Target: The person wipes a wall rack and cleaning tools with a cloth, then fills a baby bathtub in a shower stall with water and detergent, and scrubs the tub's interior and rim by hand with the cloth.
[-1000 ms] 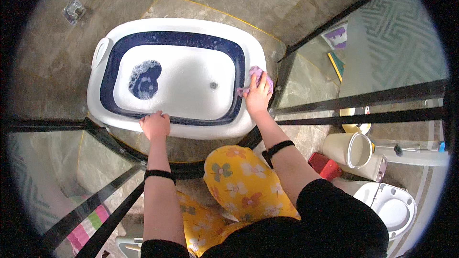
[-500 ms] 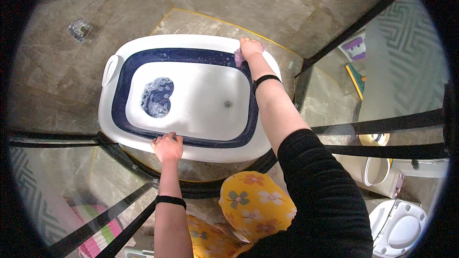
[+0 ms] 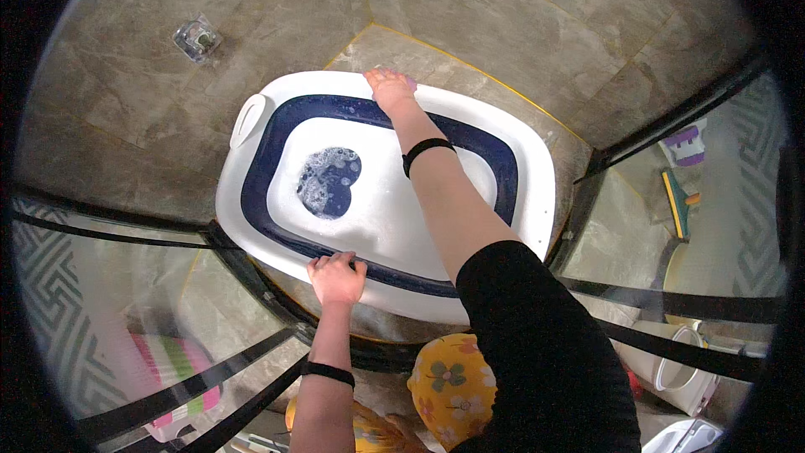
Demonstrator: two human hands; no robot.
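A white baby bathtub (image 3: 535, 169) with a dark blue folding band stands on the floor. Inside it, toward the left, is a dark blue rounded patch (image 3: 340, 193) covered with suds. My left hand (image 3: 337, 280) grips the near rim, fingers hooked over its inner edge. At the far rim, my right hand (image 3: 389, 89) presses down on a thin purple cloth (image 3: 412, 83). Most of that cloth is hidden under the fingers.
Tiled walls with a clear holder (image 3: 197, 39) rise behind the tub. Black-framed glass panels (image 3: 689, 308) flank it. Outside are a squeegee (image 3: 675, 204), a white bin (image 3: 677, 369) and a pink-green striped item (image 3: 178, 377). Yellow flowered fabric (image 3: 449, 382) covers my knees.
My right hand has slid left along the far rim with the purple cloth, from the right corner toward the middle. My left hand stays on the near rim. The whole view has shifted.
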